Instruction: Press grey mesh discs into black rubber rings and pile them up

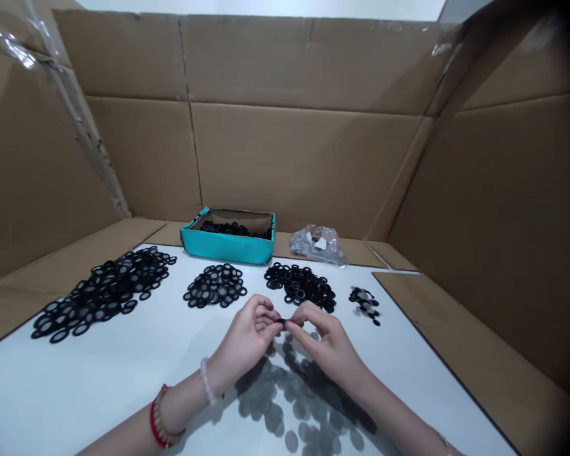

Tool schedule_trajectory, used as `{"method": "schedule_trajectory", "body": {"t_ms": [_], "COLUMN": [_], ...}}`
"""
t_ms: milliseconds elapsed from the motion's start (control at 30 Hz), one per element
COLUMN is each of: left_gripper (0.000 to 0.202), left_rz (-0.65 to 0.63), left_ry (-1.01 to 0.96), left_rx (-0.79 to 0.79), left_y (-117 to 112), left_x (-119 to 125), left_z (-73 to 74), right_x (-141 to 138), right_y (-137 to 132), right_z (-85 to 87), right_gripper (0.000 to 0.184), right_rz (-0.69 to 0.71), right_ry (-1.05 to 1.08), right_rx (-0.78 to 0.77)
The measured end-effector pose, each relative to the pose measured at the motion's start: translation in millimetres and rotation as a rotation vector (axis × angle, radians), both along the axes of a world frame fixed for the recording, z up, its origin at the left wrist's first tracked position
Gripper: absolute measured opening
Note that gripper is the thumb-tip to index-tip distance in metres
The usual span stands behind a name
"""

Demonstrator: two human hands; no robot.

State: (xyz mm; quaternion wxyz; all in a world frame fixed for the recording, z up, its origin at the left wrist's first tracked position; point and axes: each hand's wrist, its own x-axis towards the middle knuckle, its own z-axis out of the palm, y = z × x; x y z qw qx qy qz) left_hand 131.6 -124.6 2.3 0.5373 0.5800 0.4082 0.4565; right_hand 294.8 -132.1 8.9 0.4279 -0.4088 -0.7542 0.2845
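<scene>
My left hand (251, 335) and my right hand (323, 342) meet over the middle of the white table. Between their fingertips is a small black ring (281, 322), pinched from both sides; my fingers cover much of it. Below my hands lie many loose thin grey discs (275, 415), partly in shadow. Just beyond my fingers is a heap of plain black rings (300, 285). To its left sits a pile of black rings with grey centres (215, 286).
A larger heap of grey-centred rings (104, 294) spreads on the left. A teal box (228, 247) of black rings stands at the back, beside a clear plastic bag (317, 244). Small black and grey pieces (365, 304) lie right. Cardboard walls (304, 158) enclose the table.
</scene>
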Motion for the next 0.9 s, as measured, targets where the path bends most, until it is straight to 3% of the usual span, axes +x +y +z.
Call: {"method": "schedule_trajectory", "body": {"t_ms": [200,300,400,500,567,667,767,900], "left_gripper": [0.021,0.025,0.027,0.022,0.019,0.015,0.01,0.016], "left_rz": [0.016,0.057,0.105,0.077,0.009,-0.083,-0.102,-0.128], "left_ry": [-0.049,-0.125,-0.188,-0.195,-0.122,0.109,0.362,0.539], "left_rx": [0.015,-0.066,-0.165,-0.156,-0.083,0.161,0.374,0.454], "left_y": [-3,-5,-6,-5,-3,0,1,-1], "left_x": [0,2,4,4,1,-5,-10,-13], "left_z": [10.9,17.5,16.6,11.3,9.7,12.8,17.3,16.1], "right_x": [1,-1,-4,-6,-5,0,4,4], "right_y": [-1,-1,0,1,2,4,3,-1], "right_z": [3.7,2.3,-3.3,-8.2,-8.6,-5.5,-1.4,1.5], "right_gripper": [0.023,0.025,0.024,0.016,0.012,0.014,0.017,0.019], "right_rz": [0.004,0.005,0.015,0.04,0.042,0.044,0.074,0.064], "right_ry": [0.02,0.057,0.112,0.142,0.111,0.016,-0.071,-0.156], "right_rx": [0.036,0.009,-0.049,-0.112,-0.114,-0.094,-0.092,-0.059]}}
